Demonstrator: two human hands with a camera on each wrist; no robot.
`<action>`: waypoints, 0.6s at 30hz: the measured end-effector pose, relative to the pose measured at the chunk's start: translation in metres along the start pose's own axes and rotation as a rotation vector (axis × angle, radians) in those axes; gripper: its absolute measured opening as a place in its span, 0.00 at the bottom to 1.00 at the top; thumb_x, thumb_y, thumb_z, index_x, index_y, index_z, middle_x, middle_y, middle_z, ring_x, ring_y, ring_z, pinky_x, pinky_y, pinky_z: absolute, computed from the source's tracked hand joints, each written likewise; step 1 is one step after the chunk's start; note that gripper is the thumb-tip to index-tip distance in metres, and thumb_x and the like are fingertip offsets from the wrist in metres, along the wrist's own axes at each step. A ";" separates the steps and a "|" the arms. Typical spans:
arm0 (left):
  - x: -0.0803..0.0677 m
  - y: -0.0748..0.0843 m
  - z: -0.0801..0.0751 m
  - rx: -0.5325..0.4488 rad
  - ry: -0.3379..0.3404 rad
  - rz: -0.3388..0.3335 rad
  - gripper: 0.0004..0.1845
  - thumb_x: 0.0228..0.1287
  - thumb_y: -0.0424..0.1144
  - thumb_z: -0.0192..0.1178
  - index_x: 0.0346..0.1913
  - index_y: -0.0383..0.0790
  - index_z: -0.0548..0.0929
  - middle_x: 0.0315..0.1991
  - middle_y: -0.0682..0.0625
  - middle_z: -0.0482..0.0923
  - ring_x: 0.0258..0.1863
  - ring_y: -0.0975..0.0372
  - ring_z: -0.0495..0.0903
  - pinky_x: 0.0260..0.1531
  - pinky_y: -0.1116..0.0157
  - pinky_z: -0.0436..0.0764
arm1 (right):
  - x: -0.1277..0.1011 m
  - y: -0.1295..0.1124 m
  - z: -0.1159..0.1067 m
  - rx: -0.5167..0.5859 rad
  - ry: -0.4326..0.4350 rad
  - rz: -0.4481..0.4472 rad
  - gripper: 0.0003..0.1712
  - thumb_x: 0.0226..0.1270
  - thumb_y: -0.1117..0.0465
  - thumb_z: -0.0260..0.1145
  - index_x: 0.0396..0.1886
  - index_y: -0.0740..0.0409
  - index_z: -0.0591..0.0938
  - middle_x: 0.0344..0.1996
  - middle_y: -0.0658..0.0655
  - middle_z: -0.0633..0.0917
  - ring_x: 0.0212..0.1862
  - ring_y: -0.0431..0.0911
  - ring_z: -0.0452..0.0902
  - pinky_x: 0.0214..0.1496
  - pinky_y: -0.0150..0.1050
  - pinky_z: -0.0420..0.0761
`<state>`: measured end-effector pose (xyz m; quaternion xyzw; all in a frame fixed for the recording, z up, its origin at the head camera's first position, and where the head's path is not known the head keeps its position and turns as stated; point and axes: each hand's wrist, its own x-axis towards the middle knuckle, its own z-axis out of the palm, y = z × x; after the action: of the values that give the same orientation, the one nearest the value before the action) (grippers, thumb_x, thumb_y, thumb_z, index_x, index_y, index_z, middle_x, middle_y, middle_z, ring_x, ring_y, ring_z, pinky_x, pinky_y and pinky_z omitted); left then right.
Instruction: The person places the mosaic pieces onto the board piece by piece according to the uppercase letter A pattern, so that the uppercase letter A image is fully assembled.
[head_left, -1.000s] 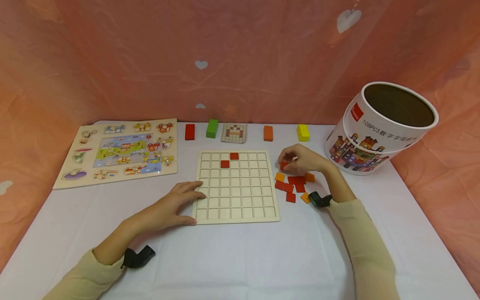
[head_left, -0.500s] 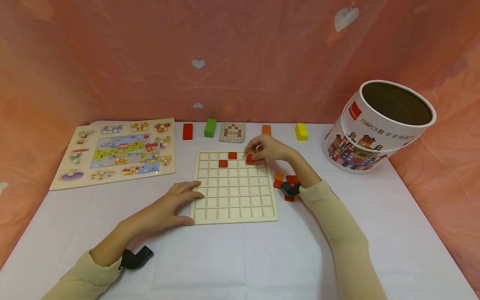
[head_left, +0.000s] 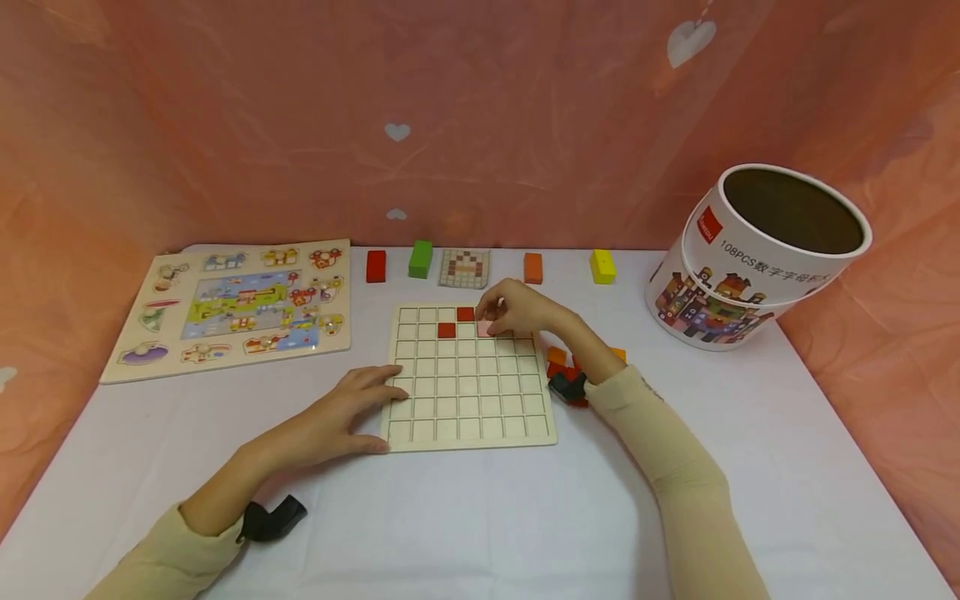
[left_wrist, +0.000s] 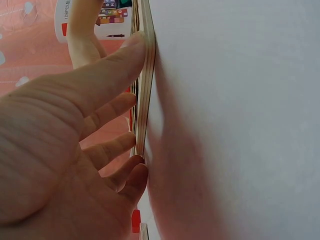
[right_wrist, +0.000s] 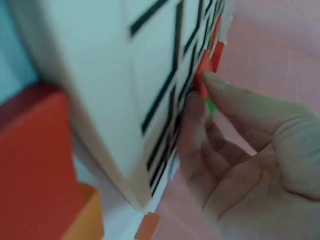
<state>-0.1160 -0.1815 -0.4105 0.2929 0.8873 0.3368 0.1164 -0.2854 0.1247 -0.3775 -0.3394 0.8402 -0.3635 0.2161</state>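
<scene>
A pale wooden grid board lies on the table, with one red square tile in its top row and another red tile in the second row. My right hand reaches over the board's upper right part. Between its thumb and fingertips it pinches a red tile, tilted over a second-row cell; in the head view this tile shines pinkish. My left hand rests at the board's left side, fingers spread, two fingertips on the edge and the thumb at the lower left corner.
Loose red and orange tiles lie right of the board, partly hidden under my right wrist. Behind stand red, green, orange and yellow blocks and a pattern card. A picture puzzle lies left, a bucket right.
My right hand has carried a red tile from the loose pile leftward onto the board's second row, then shifted slightly further left. My left hand has stayed at the board's edge.
</scene>
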 end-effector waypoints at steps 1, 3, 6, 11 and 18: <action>0.000 0.000 0.000 0.001 0.000 0.001 0.31 0.56 0.42 0.74 0.63 0.44 0.77 0.75 0.41 0.57 0.74 0.44 0.53 0.67 0.40 0.59 | -0.002 -0.001 -0.001 -0.014 0.010 0.010 0.10 0.59 0.76 0.70 0.42 0.70 0.85 0.34 0.59 0.83 0.37 0.48 0.74 0.42 0.35 0.77; 0.000 -0.001 0.000 0.001 -0.002 0.000 0.31 0.56 0.42 0.74 0.63 0.44 0.77 0.76 0.41 0.57 0.74 0.45 0.53 0.67 0.40 0.59 | -0.007 -0.001 -0.005 -0.037 0.033 0.012 0.11 0.60 0.75 0.69 0.43 0.69 0.85 0.35 0.59 0.84 0.38 0.49 0.75 0.43 0.37 0.78; -0.001 -0.001 -0.001 0.005 -0.005 -0.002 0.31 0.57 0.44 0.74 0.64 0.45 0.77 0.76 0.42 0.57 0.74 0.45 0.53 0.67 0.40 0.59 | -0.020 0.002 -0.014 -0.040 0.064 0.010 0.12 0.61 0.73 0.69 0.45 0.70 0.84 0.35 0.60 0.84 0.37 0.50 0.77 0.43 0.39 0.79; -0.001 -0.001 -0.001 0.003 -0.007 -0.003 0.31 0.58 0.45 0.73 0.64 0.45 0.77 0.76 0.43 0.57 0.74 0.46 0.53 0.67 0.40 0.59 | -0.053 0.011 -0.024 -0.021 0.037 0.027 0.14 0.62 0.73 0.68 0.48 0.71 0.83 0.33 0.60 0.85 0.37 0.51 0.78 0.45 0.39 0.80; -0.001 0.001 -0.001 -0.003 -0.009 -0.013 0.30 0.58 0.44 0.73 0.64 0.45 0.77 0.76 0.43 0.56 0.74 0.45 0.52 0.67 0.39 0.60 | -0.099 0.035 -0.027 -0.004 -0.025 0.085 0.20 0.62 0.72 0.69 0.55 0.68 0.81 0.48 0.62 0.84 0.48 0.54 0.77 0.54 0.45 0.78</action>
<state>-0.1156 -0.1825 -0.4089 0.2883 0.8882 0.3358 0.1232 -0.2491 0.2271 -0.3747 -0.3084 0.8519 -0.3478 0.2412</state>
